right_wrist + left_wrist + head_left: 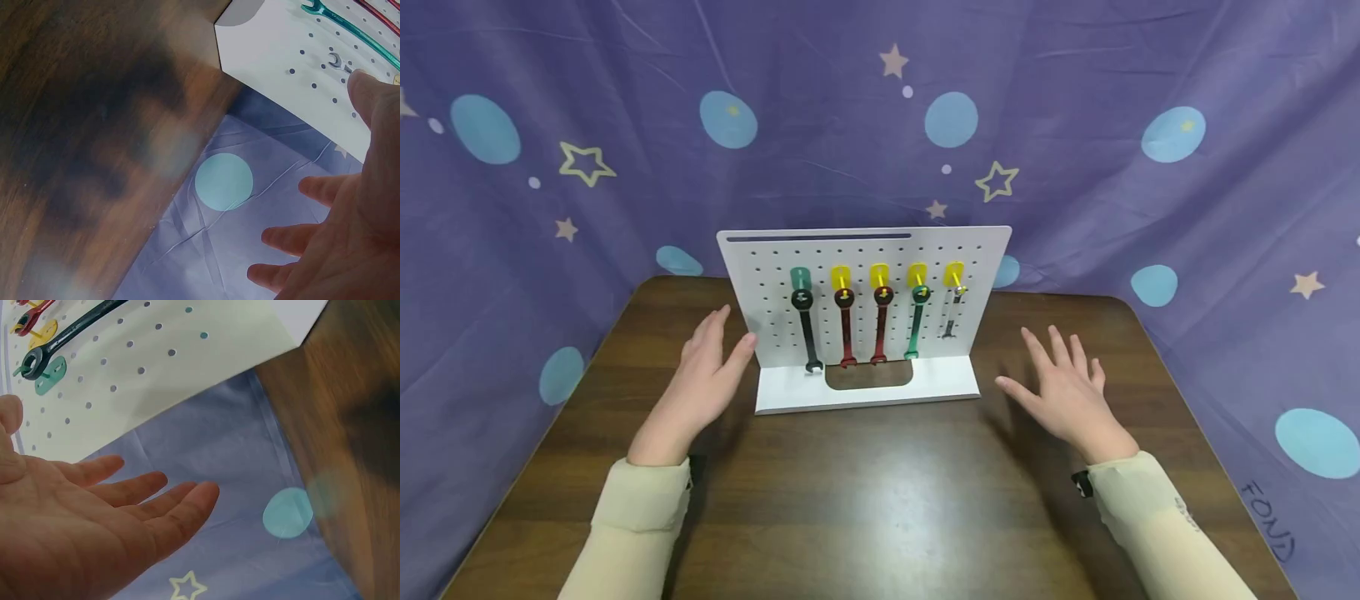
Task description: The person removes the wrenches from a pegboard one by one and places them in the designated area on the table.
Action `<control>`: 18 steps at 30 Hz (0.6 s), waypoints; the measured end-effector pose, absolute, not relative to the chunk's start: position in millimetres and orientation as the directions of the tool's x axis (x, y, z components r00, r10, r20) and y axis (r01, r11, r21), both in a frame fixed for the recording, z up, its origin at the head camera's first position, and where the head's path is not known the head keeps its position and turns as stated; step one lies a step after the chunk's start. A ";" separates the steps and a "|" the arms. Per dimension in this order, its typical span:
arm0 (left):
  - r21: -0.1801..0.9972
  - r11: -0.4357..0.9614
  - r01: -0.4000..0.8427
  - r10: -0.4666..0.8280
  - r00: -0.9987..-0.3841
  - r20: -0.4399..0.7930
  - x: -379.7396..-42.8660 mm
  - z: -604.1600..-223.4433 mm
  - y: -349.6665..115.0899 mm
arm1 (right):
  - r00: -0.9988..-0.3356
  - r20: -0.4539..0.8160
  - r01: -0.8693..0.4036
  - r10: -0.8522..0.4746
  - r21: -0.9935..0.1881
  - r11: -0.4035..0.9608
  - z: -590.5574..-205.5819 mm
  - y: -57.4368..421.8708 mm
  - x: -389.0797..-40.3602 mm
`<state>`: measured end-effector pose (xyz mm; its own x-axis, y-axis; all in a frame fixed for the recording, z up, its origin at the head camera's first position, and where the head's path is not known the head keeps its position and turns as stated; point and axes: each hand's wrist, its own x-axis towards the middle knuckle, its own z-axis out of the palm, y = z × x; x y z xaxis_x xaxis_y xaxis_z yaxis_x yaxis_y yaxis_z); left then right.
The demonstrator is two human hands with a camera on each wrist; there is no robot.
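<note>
behind the white pegboard [863, 329], a purple cloth [835, 125] with stars and blue spots makes a wall. under the board is a brown wood table [850, 467].

just beside the board's left edge is the left hand [700, 379], let go, palm turned in, holding nothing. its thumb is so near that edge that i can't tell if they touch. off the board's right edge, and apart from it, is the right hand [1066, 398], fingers spread, holding nothing too.

on the board hang five wrenches in a row: black [807, 329], red [846, 329], another red [881, 329], green [917, 329], and a small silver one [952, 312]. the black one is on a green hook [801, 277], the rest on yellow hooks [841, 275].

i think this is a get-ready step. a move on any wrench would call for a soft pinch and a lift off its hook.

in front of the board there's room to swing both arms. behind it the cloth looks close. the wrenches hang near each other, so a big hand could bump one.
</note>
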<state>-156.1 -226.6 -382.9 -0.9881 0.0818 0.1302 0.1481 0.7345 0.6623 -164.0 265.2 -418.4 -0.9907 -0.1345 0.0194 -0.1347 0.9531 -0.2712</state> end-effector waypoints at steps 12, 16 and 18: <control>0.823 0.558 0.102 0.002 -0.993 0.121 -184.5 -384.3 -211.8 | -0.991 0.001 -0.128 -0.134 -0.285 0.950 -420.8 263.4 -163.0; 0.865 0.487 0.116 -0.105 -0.976 0.191 -193.7 -389.5 -206.3 | -0.991 0.006 -0.128 -0.132 -0.290 0.948 -422.7 263.9 -163.2; 0.876 0.466 0.125 -0.153 -0.964 0.219 -197.8 -391.5 -204.0 | -0.991 0.019 -0.132 -0.132 -0.299 0.945 -423.7 264.0 -163.1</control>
<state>-197.8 -204.0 -391.5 -0.9636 -0.1534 0.2189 0.1247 0.4665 0.8757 -163.1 264.0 -423.7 -0.9910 -0.1324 0.0191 -0.1320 0.9452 -0.2987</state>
